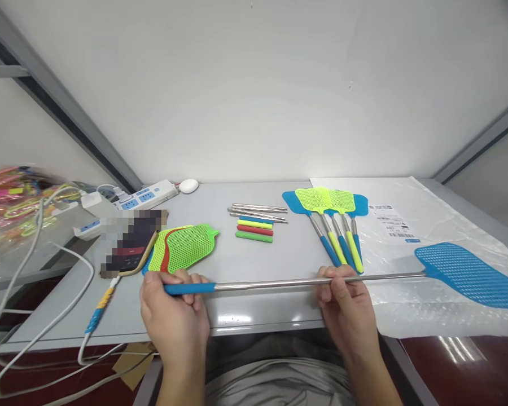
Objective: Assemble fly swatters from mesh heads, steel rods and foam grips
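Note:
A blue fly swatter (pixel 469 275) with an extended metal rod lies level across both hands, its mesh head out to the right. My left hand (pixel 175 307) is closed round the blue handle at the left end. Further along, my right hand (pixel 346 304) pinches the rod between thumb and fingers. Behind my left hand are loose swatter heads (pixel 191 248) in green, yellow, red and blue, stacked flat. Several bare metal rods (pixel 258 211) and coloured handle grips (pixel 254 230) lie mid-table. Beyond my right hand, assembled blue and yellow fly swatters (pixel 325 200) lie overlapping with their rods short.
A phone (pixel 135 242) with a charging cable (pixel 99 310) lies at the left, beside power strips (pixel 148 195) and a white oval object (pixel 188 186). White packaging (pixel 406 310) with a label covers the table's right side. Plastic-wrapped colourful items (pixel 21 208) stand far left.

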`<state>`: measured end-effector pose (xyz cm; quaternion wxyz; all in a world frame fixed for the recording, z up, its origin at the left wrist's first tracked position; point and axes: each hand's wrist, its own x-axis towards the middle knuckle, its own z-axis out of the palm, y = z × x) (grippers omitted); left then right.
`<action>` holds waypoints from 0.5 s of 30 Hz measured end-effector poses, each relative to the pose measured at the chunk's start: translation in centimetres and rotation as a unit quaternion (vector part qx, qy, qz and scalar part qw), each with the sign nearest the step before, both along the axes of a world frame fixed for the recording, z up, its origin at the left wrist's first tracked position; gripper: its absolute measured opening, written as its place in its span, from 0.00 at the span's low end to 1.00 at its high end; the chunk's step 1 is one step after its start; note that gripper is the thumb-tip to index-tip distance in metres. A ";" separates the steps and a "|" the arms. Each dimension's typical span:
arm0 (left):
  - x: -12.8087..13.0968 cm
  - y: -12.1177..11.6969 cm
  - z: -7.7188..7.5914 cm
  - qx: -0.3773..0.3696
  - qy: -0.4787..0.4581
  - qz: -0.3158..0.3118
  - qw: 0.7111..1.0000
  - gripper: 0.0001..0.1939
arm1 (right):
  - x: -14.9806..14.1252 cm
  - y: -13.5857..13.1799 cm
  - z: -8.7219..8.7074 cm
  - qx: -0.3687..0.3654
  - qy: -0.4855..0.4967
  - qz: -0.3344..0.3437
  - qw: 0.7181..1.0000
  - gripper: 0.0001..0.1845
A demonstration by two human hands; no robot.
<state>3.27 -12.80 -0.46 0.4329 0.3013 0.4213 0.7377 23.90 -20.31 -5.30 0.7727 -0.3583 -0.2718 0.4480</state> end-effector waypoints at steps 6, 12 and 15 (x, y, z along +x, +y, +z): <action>-1.4 0.7 0.6 -0.036 0.006 0.030 0.999 0.14 | -0.2 0.1 -0.1 0.043 -0.070 0.007 0.997 0.07; -3.9 1.4 1.6 -0.016 0.034 0.126 0.991 0.13 | 0.5 0.2 1.2 -0.001 0.097 -0.085 0.992 0.14; -4.4 1.6 1.5 -0.021 0.022 0.155 0.987 0.12 | 0.5 0.4 1.6 -0.012 0.139 -0.118 0.983 0.13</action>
